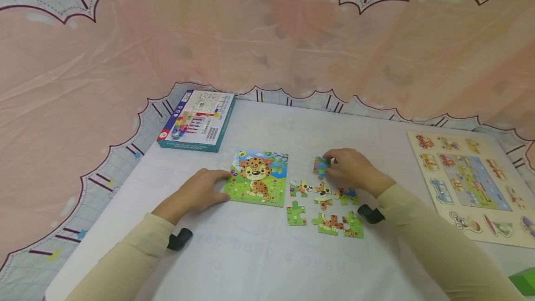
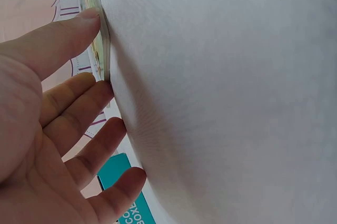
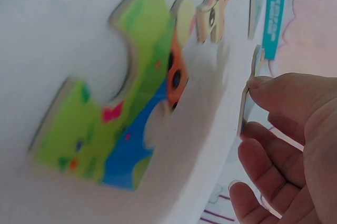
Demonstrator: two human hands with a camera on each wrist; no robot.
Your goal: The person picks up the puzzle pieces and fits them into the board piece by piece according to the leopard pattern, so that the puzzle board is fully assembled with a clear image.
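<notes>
My left hand point(image 1: 201, 188) rests at the left edge of a picture board point(image 1: 257, 185) showing a cartoon leopard on grass. In the left wrist view its thumb touches the board's side, and the other fingers point(image 2: 117, 184) are loosely spread against the white tabletop. My right hand point(image 1: 351, 168) pinches a blue-and-green puzzle piece point(image 1: 321, 166) between thumb and fingers. In the right wrist view that puzzle piece point(image 3: 245, 103) stands tilted on edge. Below it lie several loose puzzle pieces point(image 1: 330, 223) with parts of the leopard, some side by side, right of the board.
A flat teal-edged box point(image 1: 200, 120) lies at the back left of the white table point(image 1: 251, 264). On the right is a cream board point(image 1: 468, 185) with vehicle pictures. Part of a green block point(image 1: 524, 281) shows at the lower right. A patterned pink curtain point(image 1: 251, 36) hangs behind.
</notes>
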